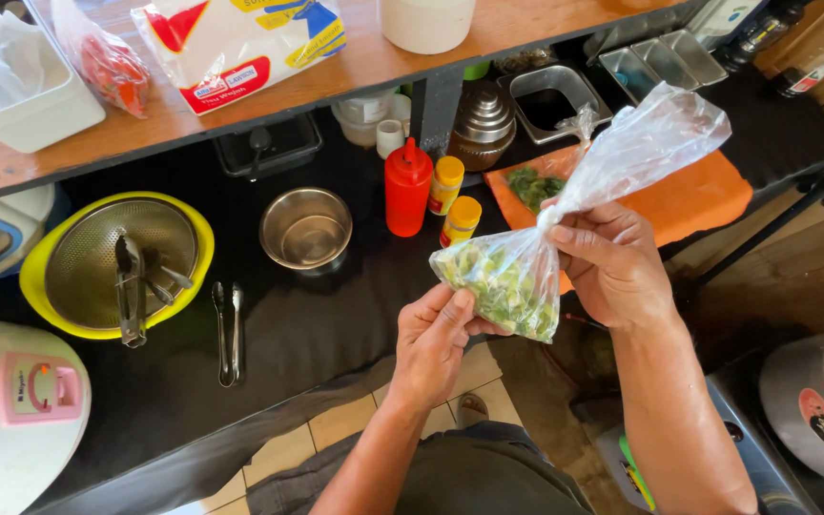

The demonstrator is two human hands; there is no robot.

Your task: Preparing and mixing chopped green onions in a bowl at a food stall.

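A clear plastic bag [517,272] filled at the bottom with chopped green vegetables hangs in front of me over the black counter. My right hand [612,262] pinches its twisted neck, and the loose empty top [655,133] flares up to the right. My left hand [436,339] grips the lower corner of the filled part from below. Both hands are closed on the bag.
An orange cutting board [703,195] with chopped greens [534,186] lies behind the bag. A red squeeze bottle [407,186], two yellow-lidded jars [452,200], a steel bowl [305,227], tongs [228,329] and a strainer in a yellow basin [197,229] stand to the left. Rice cookers sit at both lower corners.
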